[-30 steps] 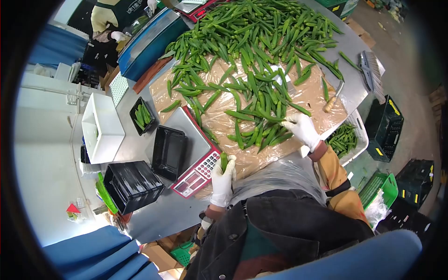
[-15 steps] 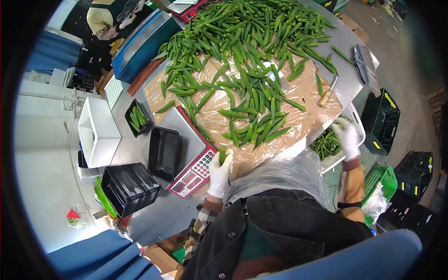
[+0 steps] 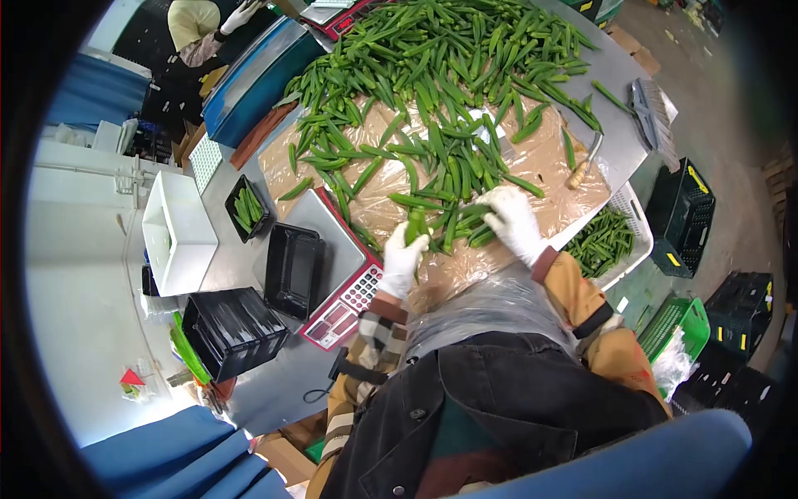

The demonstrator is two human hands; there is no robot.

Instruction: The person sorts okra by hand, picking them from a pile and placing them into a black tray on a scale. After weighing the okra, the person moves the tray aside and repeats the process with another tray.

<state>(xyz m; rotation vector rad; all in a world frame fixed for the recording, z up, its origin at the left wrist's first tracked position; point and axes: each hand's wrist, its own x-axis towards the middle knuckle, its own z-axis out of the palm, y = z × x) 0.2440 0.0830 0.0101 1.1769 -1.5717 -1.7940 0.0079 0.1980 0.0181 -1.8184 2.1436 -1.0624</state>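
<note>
My left hand, in a white glove, is closed round green okra held upright at the near edge of the pile. To its right, my right hand, also gloved, reaches over the near okra pods; its fingers are bent and apart, and touch or hover at the pods. Loose okra covers the far part of the plastic-wrapped brown sheet. Left of my left hand is a red and silver scale with an empty black tray on it.
A small black tray holds okra beside a white box. Stacked black trays stand at the near left. A wooden-handled tool, a brush and a white basket of okra are at the right. A co-worker is at the far left.
My right hand has moved from the white basket left to the okra on the sheet. My left hand has moved slightly up and right with its okra. The co-worker's arm has shifted.
</note>
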